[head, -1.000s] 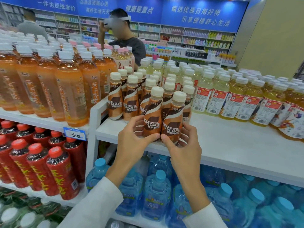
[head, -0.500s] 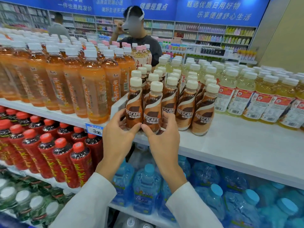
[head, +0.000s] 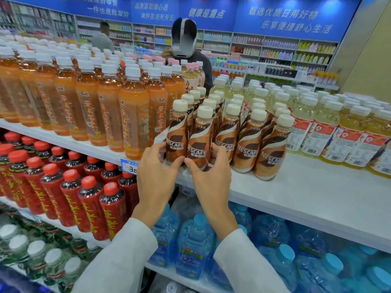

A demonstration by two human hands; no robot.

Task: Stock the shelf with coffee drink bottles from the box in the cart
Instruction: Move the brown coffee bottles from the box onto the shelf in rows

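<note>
Several brown coffee drink bottles with cream caps stand in rows on the white shelf [head: 296, 193]. My left hand [head: 157, 176] grips the front-left coffee bottle [head: 176, 134] low on its body. Beside it, my right hand [head: 211, 176] grips the neighbouring coffee bottle [head: 200, 140] at its base. Both bottles stand upright at the shelf's front edge, touching each other. More coffee bottles [head: 249, 142] stand to the right and behind. The box and the cart are out of view.
Tall orange tea bottles [head: 133, 115] crowd the shelf to the left, yellow drink bottles [head: 321, 127] to the right. Red-capped bottles [head: 91, 204] and blue water bottles [head: 194, 240] fill lower shelves. A person [head: 186, 47] stands behind the shelf, another person [head: 102, 39] farther back.
Both hands have shifted left along the shelf front from the right-hand pair of coffee bottles to the left-hand pair, which they now hold. The view has turned to the left.
</note>
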